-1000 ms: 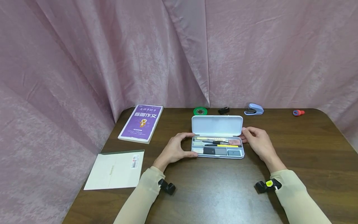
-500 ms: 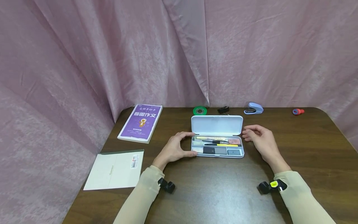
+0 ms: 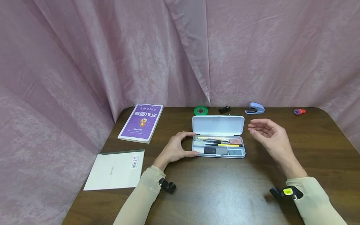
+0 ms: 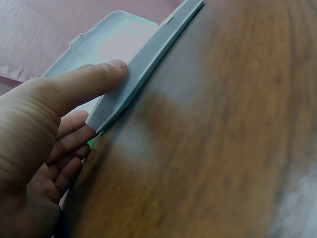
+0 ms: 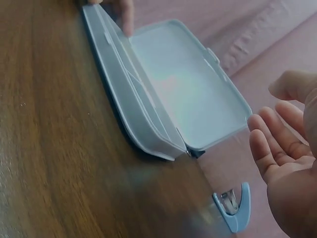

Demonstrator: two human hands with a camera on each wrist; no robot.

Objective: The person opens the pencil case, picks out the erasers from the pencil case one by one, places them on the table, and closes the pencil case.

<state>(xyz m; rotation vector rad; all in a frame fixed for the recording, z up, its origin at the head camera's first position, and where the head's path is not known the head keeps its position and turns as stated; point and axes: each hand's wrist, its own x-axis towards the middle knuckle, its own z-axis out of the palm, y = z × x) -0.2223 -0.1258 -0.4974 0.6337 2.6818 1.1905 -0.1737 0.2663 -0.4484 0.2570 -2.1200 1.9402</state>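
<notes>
A pale blue pencil case (image 3: 218,125) lies on the table with its lid raised. Pens, a yellow pencil (image 3: 225,145), a pink eraser (image 3: 235,141) and a dark grey block (image 3: 209,150) fill its compartments. My left hand (image 3: 175,150) grips the case's left end, thumb on the front wall and fingers at the back corner. In the left wrist view the thumb (image 4: 94,82) presses the case's side. My right hand (image 3: 270,137) is raised to the right of the case, apart from it, its fingers loosely bent and holding nothing.
Behind the case are a green tape roll (image 3: 201,110), a black binder clip (image 3: 224,109) and a blue stapler (image 3: 254,108). A small red and blue object (image 3: 299,111) lies far right. A purple book (image 3: 141,123) and a white notebook (image 3: 114,170) lie left. Pink curtains (image 3: 180,53) hang behind.
My right hand has come away from the case's right end, moving right and up, with its fingers spreading. The left hand and the case have stayed in place.
</notes>
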